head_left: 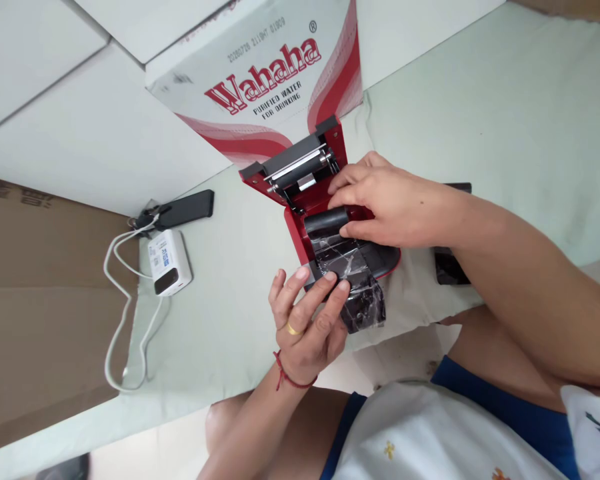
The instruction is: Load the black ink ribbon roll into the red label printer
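A red and black device, which looks like a small printer [295,235], stands with its hinged lid tilted up and a dark roller [300,172] on the lid's inside. In its bay lies a roll of black film [325,223]. Wrinkled, shiny film runs from the roll over the front edge and hangs down. My right hand [375,203] reaches in from the right, thumb and fingers closed around the roll's right end. In front, my left hand [307,317] has its fingers stretched out, fingertips on the film and the device's front edge. Its thumb is partly hidden.
Behind the device stands a Wahaha water carton [265,73]. To the left are a white power bank [170,262] with a white cable, a black object [185,208] and a brown cardboard box [55,320]. A black flat item [450,267] lies partly under my right forearm.
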Motion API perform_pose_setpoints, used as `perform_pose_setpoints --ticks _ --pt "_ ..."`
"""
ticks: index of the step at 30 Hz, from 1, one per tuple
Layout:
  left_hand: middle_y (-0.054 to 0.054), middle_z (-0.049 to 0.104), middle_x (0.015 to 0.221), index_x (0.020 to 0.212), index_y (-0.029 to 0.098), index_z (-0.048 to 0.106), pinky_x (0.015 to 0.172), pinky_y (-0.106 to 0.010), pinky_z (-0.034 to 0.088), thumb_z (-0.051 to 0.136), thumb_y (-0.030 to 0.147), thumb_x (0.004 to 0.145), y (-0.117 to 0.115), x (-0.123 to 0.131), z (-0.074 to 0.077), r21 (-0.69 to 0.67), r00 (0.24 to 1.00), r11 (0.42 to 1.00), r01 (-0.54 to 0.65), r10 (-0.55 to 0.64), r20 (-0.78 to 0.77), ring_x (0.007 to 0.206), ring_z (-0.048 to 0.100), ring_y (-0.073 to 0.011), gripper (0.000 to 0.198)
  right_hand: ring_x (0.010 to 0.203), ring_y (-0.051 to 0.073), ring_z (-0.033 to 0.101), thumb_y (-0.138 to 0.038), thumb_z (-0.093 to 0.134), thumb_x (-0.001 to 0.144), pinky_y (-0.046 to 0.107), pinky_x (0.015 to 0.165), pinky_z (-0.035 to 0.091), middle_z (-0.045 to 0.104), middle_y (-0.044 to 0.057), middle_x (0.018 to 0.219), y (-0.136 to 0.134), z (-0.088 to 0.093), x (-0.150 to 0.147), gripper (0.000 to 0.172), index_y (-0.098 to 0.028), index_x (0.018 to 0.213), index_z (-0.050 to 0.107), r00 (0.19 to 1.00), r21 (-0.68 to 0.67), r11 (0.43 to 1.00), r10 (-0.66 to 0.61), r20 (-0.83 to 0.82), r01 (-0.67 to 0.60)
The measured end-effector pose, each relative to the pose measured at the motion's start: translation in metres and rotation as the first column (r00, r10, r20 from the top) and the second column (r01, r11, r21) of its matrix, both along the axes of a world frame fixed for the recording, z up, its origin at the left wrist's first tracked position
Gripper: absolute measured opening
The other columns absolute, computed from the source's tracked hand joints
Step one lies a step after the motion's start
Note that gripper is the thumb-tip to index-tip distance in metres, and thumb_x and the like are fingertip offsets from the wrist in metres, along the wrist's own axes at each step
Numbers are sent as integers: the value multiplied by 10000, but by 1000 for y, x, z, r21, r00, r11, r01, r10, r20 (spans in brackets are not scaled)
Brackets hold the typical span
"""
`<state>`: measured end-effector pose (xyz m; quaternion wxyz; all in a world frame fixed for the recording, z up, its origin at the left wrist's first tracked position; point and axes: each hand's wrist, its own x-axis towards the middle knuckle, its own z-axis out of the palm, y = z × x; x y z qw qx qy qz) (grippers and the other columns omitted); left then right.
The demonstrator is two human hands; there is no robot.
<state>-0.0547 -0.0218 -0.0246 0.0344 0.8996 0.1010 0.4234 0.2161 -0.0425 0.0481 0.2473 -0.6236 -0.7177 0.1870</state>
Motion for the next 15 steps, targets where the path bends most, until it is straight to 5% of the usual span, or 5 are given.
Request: perform_pose_setpoints --ticks 5,8,12,15 --pt "-121 828 1260 1568 200 648 1385 -513 373 591 99 1012 3 1 5 -41 998 998 56 -56 -10 1485 646 -254 568 1093 249 693 -248 577 1009 398 998 498 799 69 1187 -11 26 -6 283 -210 1120 834 996 -10 996 -92 1 92" --pt "-132 827 1275 1570 181 642 1386 -528 363 603 100 1015 3 2 8 -73 997 994 81 -82 -11 1448 682 -258 562 917 187 714 -259 548 1049 350 887 527 810 32 1053 -20 43 -9 280 -214 1054 825 968 132 963 -223 -112 237" --pt "-137 823 1299 1557 178 651 1372 -539 384 608 126 1038 1 3 9 -105 997 991 81 -82 -9 1451 679 -264 523 1287 200 666 -302 544 1081 328 1007 555 735 61 1428 -22 46 -10 361 -196 1368 736 923 354 852 -344 -175 385" --pt "-133 824 1298 1563 188 645 1351 -544 420 632 110 1020 -1 4 9 -100 997 992 73 -75 -14 1439 685 -265 549 1536 225 514 -382 541 1100 370 1239 455 568 59 1680 -16 37 -9 582 -204 1653 514 945 297 897 -306 -113 326"
